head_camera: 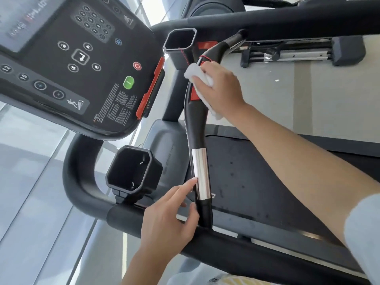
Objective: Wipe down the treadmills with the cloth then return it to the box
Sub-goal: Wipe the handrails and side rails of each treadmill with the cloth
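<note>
R hand [221, 89] upper centre, pressing white cloth [198, 76] onto curved black handlebar [194, 124], fingers wrapped over cloth. L hand [168, 219] lower centre, fingers loosely straight, index tip touching chrome sensor strip [201, 173]. Open gap btwn hands along bar. Console [82, 64] crowding upper left, red trim at its right edge; cup holder [131, 169] just left of bar. Belt deck [257, 182] right of bar, dusty specks. Pale floor [308, 95] upper right.
</note>
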